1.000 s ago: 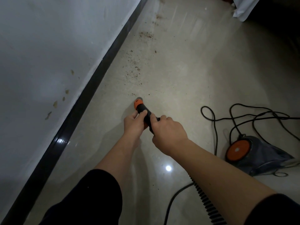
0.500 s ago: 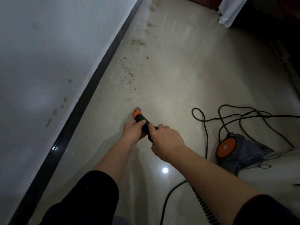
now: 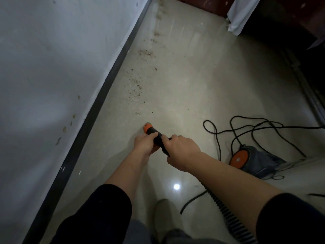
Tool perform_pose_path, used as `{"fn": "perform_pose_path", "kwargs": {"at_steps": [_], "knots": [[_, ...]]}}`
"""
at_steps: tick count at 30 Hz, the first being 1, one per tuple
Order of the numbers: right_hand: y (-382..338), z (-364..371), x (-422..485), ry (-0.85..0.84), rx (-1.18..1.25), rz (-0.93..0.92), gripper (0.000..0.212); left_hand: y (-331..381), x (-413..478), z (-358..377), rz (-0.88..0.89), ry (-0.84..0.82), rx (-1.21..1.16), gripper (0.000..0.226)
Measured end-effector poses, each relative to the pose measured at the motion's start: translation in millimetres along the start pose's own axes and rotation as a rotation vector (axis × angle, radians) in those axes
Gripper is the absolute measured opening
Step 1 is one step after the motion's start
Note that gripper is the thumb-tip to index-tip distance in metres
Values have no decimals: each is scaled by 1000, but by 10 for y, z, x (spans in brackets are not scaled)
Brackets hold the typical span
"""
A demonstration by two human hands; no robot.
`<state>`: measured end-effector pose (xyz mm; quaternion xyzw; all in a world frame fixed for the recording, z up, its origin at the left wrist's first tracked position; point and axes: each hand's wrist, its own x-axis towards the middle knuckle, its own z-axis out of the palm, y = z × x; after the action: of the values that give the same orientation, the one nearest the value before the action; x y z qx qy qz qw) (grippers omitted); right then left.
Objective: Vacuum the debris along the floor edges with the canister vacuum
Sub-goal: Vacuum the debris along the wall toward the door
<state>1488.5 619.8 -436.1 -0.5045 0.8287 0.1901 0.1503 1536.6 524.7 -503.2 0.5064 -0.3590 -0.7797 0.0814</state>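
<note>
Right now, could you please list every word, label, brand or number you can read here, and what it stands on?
No text can be read. The canister vacuum shows only a plain orange disc, the hose handle only an orange tip, and the wall marks are stains, not writing.

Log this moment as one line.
left hand, right hand: gripping nozzle | debris: ahead, unreached | canister: floor, right side

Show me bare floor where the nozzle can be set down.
Bare floor lies between the baseboard and the left hand on the nozzle, and right of the debris. Crowded around the canister with its looped cord.
</note>
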Motion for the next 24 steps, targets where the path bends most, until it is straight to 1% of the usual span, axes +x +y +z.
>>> {"fn": "perform_pose_path", "kwargs": {"at_steps": [3,4,10,14,18,21,24], "knots": [[128,63,111,3,25,21,65,-20,149,119,-6,5,-18,5],[155,84,149,8,33,30,66,-22,194,146,0,6,-21,5],[242,175,393,54,2,40,71,-20,488,224,70,-11,-29,27],[285,229,501,82,-23,62,75,-17,632,285,119,-6,-8,30],[297,289,512,103,-44,56,75,-51,690,289,121,-7,10,35],[301,286,504,105,-40,49,74,-50,665,302,126,-8,-7,32],[305,246,512,105,-7,42,71,-47,644,312,125,28,-29,29]]}}
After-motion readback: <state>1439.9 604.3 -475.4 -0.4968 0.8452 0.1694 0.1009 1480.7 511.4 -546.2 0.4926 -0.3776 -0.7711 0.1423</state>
